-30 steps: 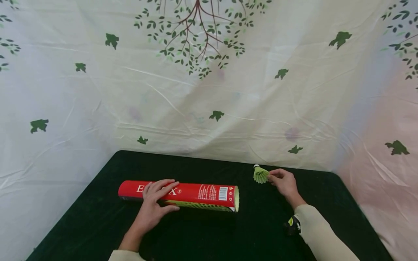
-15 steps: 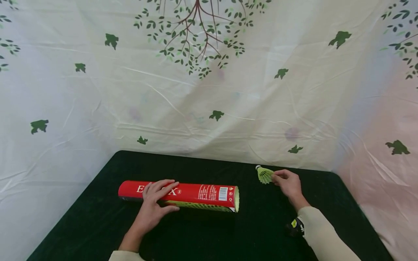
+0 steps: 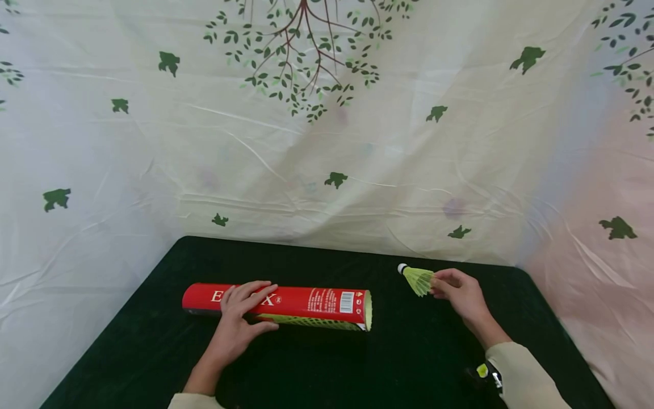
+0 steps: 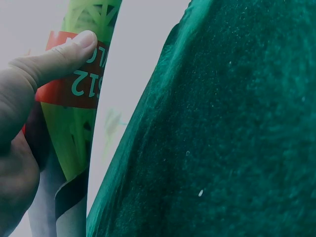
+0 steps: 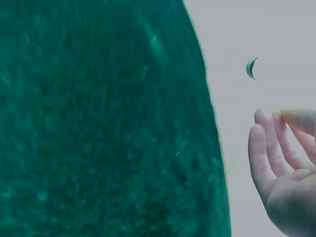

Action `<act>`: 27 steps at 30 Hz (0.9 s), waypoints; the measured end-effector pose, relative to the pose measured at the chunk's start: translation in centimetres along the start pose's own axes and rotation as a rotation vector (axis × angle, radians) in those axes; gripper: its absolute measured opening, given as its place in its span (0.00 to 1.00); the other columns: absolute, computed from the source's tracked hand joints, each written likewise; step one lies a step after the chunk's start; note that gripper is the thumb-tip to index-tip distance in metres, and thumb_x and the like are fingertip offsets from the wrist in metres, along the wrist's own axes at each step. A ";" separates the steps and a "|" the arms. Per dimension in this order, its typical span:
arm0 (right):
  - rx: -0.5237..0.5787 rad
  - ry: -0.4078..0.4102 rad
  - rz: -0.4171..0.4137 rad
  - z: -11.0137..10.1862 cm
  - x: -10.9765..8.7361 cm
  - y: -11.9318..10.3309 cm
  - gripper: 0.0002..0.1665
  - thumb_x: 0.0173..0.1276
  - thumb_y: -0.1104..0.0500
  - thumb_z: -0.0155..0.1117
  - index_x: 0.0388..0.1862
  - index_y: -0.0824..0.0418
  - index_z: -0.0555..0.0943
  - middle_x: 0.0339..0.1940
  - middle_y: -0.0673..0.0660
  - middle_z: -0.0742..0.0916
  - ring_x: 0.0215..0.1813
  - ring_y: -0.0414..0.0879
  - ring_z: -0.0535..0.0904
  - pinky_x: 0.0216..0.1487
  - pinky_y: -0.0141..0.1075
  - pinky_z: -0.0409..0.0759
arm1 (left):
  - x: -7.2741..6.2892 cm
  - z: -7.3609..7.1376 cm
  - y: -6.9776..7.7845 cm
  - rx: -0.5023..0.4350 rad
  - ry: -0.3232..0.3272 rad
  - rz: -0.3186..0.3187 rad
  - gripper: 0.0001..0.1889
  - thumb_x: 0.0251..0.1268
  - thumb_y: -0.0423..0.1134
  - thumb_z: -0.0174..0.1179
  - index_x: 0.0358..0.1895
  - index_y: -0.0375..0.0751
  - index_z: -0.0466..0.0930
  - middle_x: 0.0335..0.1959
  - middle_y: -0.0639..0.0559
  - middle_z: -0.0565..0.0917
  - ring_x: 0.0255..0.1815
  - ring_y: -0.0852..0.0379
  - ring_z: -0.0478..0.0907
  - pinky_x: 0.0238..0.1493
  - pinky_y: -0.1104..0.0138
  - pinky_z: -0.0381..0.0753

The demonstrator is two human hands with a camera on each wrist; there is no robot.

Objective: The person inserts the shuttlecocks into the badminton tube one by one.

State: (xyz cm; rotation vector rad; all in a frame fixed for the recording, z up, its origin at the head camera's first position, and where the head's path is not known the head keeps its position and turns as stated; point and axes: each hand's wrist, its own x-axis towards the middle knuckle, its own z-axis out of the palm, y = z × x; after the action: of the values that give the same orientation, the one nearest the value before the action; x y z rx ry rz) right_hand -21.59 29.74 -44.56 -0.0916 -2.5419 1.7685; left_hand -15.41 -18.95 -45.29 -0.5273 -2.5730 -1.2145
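A red shuttlecock tube (image 3: 322, 300) lies on its side, its open, yellow-green-rimmed end facing right. My left hand (image 3: 240, 318) grips it left of the middle, fingers over the top and thumb along the near side. In the left wrist view the thumb (image 4: 84, 42) presses on a printed orange band, with yellow-green netting pattern around it. To the right of the tube, my right hand (image 3: 462, 292) pinches a yellow-green shuttlecock (image 3: 420, 279) by the feather edge, its white cork pointing up and left. The right wrist view shows that hand (image 5: 291, 182) with thumb and finger together.
Both hands work over a dark green cloth-covered table (image 3: 306, 369). Behind it and at both sides hangs a pale curtain (image 3: 286, 147) printed with leaves and branches. A small dark device with a yellow-green patch (image 3: 482, 371) sits at the right wrist.
My right hand has moved right and a little nearer with the shuttlecock, whose cork has tipped further left. My left hand and the tube have stayed in place.
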 end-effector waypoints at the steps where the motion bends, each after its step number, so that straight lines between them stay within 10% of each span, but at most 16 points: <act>1: 0.010 -0.018 -0.014 -0.1 -0.4 -0.3 0.20 0.75 0.55 0.63 0.56 0.70 0.77 0.48 0.63 0.85 0.42 0.46 0.85 0.45 0.35 0.84 | 0.0 0.0 0.0 0.000 0.000 0.000 0.43 0.45 0.38 0.81 0.69 0.67 0.74 0.69 0.49 0.71 0.68 0.47 0.61 0.68 0.36 0.39; 27: 0.140 -0.472 -0.164 3.8 -6.3 -6.0 0.14 0.71 0.59 0.65 0.50 0.66 0.80 0.46 0.65 0.85 0.42 0.55 0.85 0.46 0.46 0.85 | -0.1 0.2 -0.1 0.006 0.013 0.029 0.41 0.46 0.40 0.81 0.68 0.66 0.75 0.68 0.56 0.72 0.68 0.48 0.61 0.68 0.36 0.40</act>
State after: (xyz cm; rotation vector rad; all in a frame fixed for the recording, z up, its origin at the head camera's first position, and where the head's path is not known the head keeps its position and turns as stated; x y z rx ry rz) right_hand -15.73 23.68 -40.29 0.5885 -2.5954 2.0934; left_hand -15.35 -18.90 -45.55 -0.5516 -2.5489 -1.1972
